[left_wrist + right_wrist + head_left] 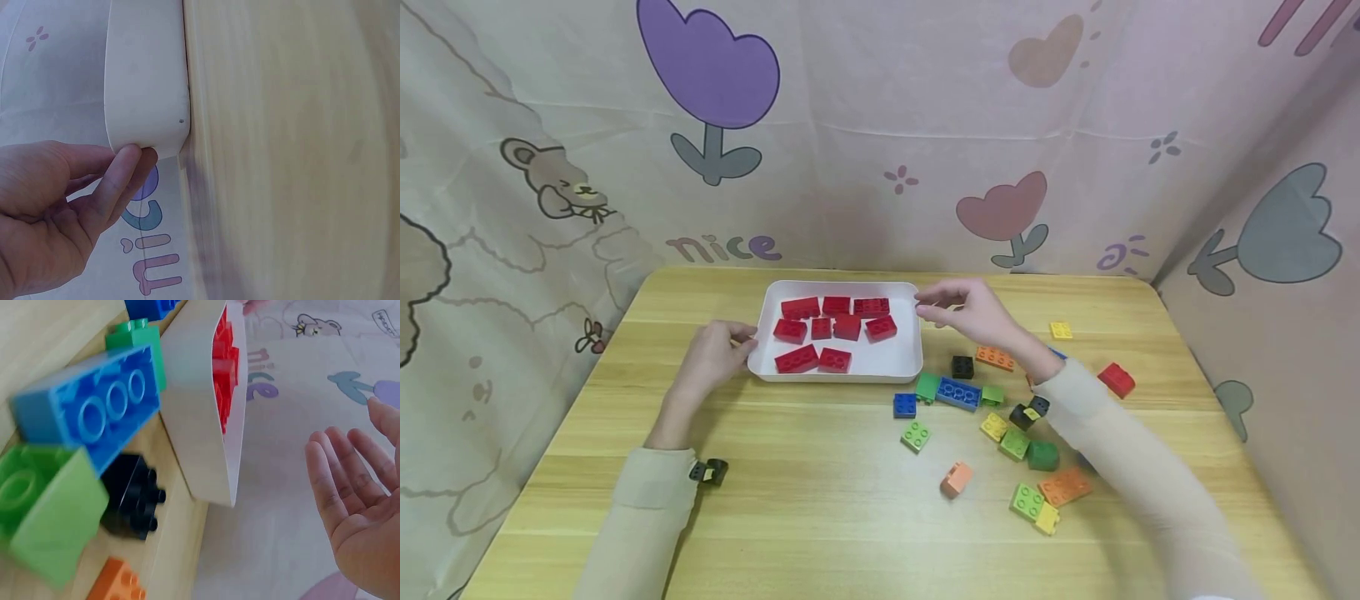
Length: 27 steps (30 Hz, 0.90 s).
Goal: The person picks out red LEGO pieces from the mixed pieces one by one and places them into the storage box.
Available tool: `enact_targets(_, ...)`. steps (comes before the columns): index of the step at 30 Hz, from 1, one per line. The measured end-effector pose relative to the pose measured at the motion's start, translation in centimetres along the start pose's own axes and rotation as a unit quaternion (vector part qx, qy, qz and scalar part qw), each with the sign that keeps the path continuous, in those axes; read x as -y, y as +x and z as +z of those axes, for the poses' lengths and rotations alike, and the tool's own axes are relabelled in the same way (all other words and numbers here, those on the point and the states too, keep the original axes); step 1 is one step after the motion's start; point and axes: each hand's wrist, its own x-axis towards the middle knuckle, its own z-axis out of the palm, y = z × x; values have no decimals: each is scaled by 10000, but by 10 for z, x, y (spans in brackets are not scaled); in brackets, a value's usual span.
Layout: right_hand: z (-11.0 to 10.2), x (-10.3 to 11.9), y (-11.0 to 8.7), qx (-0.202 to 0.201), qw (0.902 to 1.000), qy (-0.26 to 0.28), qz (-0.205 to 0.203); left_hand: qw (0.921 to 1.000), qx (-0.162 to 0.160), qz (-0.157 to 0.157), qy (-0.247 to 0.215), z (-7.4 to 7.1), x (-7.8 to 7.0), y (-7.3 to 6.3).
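A white tray [891,357] lies at the back of the table, with several red toy bricks [796,359] spread inside it. My left hand [709,360] pinches the tray's left end; in the left wrist view the thumb and fingertips meet at the corner of its white wall [147,75]. Beside the tray's right end is my right hand [973,312]. In the right wrist view that hand [359,494] has loosely spread fingers, stands apart from the tray wall [194,425], and holds nothing.
Loose bricks lie right of the tray, among them a blue brick [958,394], a black brick [962,367], an orange brick [1065,486] and a light green brick [915,436]. A red brick [1117,380] sits far right. A printed curtain [850,150] hangs behind the table.
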Motion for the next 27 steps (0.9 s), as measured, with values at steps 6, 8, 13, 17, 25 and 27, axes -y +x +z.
enact_targets(6,-19,-9,-15,-144,9997,-153,95,10000,-11,1,21,0,1,0)
enact_targets(8,-26,-11,-21,-220,9994,-224,115,10000,-6,1,18,0,1,-1)
enact_targets(13,-42,-16,-40,-425,9978,-488,152,10000,9,10,5,0,1,-1)
enact_targets(17,-55,-21,-55,-592,9955,-692,259,10000,-7,14,35,0,0,-1)
enact_targets(25,-74,-35,-84,-900,9908,-977,249,10000,3,-6,91,0,0,0)
enact_targets(27,-78,-37,-91,-967,9895,-1031,303,10000,11,-11,99,0,0,0)
